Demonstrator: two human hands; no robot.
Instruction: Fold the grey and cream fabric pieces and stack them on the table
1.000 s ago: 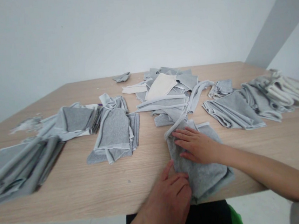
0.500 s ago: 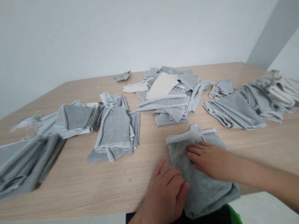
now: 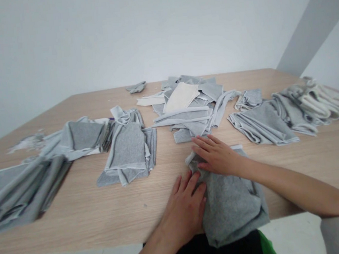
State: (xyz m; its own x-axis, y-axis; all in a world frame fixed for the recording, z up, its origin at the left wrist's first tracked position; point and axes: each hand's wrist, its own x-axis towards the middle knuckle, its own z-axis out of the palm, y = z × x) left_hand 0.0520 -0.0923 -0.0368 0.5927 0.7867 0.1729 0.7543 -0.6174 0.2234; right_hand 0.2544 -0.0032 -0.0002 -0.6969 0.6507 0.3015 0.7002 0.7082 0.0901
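A folded grey fleece piece (image 3: 231,205) lies at the near edge of the wooden table (image 3: 85,215), its lower end hanging over the edge. My right hand (image 3: 215,154) lies flat on the top end of the piece, fingers stretched out to the left. My left hand (image 3: 185,209) rests palm down on the piece's left edge, fingers extended and slightly apart. Neither hand grips anything.
Several piles of grey fabric pieces cover the table: a long stack at far left (image 3: 22,189), a folded stack (image 3: 128,153) left of centre, a loose heap with a cream piece (image 3: 185,105) at the back, and stacks at right (image 3: 277,120).
My right hand has slid from the middle of the grey piece up to its top end. My left hand moved up along the left edge and spread flatter.
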